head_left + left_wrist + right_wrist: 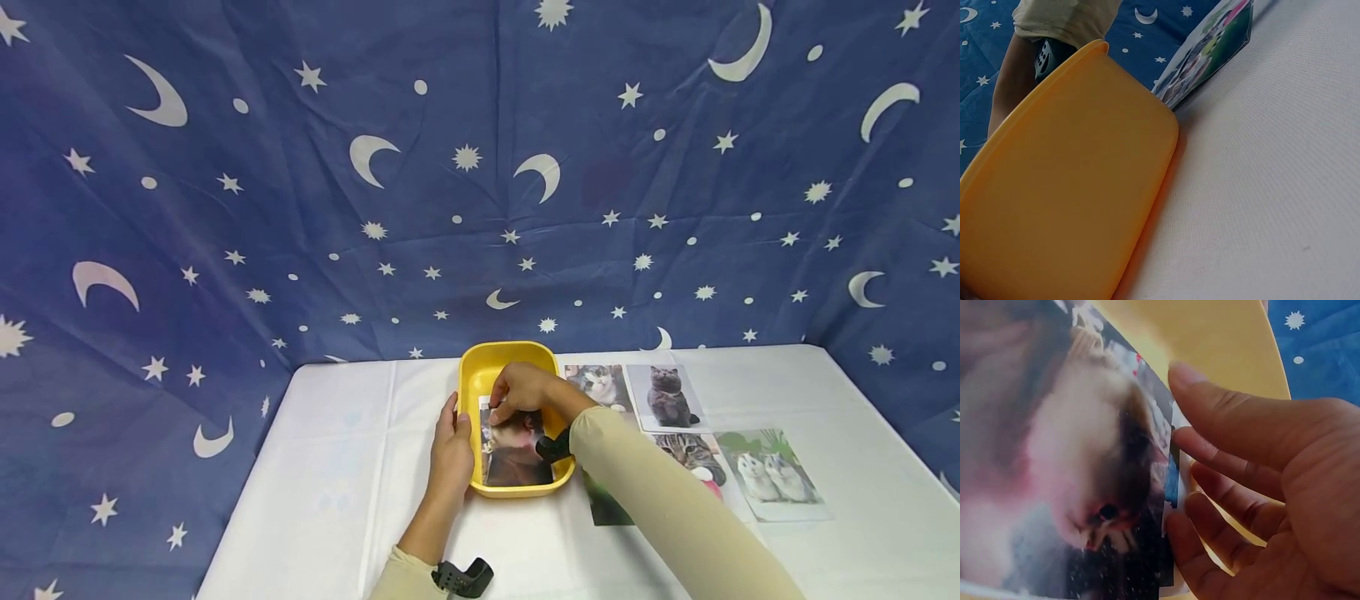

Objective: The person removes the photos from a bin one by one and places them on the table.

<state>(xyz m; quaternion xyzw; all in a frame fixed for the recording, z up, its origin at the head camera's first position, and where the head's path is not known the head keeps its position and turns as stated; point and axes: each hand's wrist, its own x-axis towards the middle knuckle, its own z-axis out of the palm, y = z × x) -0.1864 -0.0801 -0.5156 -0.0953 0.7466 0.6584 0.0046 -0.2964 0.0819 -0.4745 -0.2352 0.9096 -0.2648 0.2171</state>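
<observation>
A yellow plastic tub [480, 358] stands on the white table with a stack of photo cards [517, 467] inside it. My left hand [452, 450] holds the tub's left side near the rim; in the left wrist view the tub's wall [1079, 169] fills much of the picture and hides that hand. My right hand [525, 390] reaches into the tub, its thumb and fingers pinching the edge of the cards. Up close in the right wrist view, the fingers of my right hand [1254, 469] curl at the edge of the top photo [1085, 456], a pinkish animal picture.
Right of the tub lie several photo cards: a white-and-grey cat [600, 385], a grey cat [667, 398], a tabby [686, 450] and two small white animals [772, 477]. A green card [611, 507] is partly under my right sleeve. A blue star-and-moon cloth [450, 275] hangs behind.
</observation>
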